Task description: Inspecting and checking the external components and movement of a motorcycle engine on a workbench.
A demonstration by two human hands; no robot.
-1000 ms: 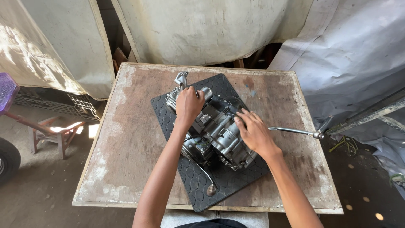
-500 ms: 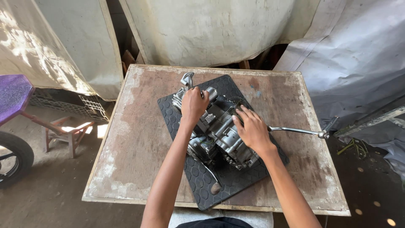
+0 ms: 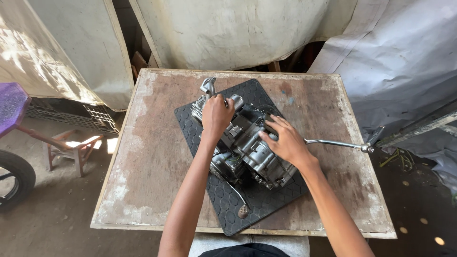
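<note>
A grey metal motorcycle engine (image 3: 247, 147) lies on a black rubber mat (image 3: 252, 209) on a worn wooden table (image 3: 152, 143). My left hand (image 3: 216, 116) grips the engine's far end, fingers wrapped over the casing near an upright metal fitting (image 3: 207, 86). My right hand (image 3: 284, 140) rests flat on the engine's right side cover, fingers spread. A long kick lever (image 3: 340, 143) sticks out to the right from under that hand. A thin gear lever (image 3: 235, 195) with a rubber tip points toward me.
Pale tarpaulins (image 3: 228, 28) hang behind the table and a grey one (image 3: 404, 62) drapes on the right. A small wooden stool (image 3: 66, 150), a purple seat (image 3: 9, 107) and a tyre (image 3: 14, 178) are on the left on a dirt floor.
The view has shifted so the table sits more to the right; both hands stay on the engine in the same places.
</note>
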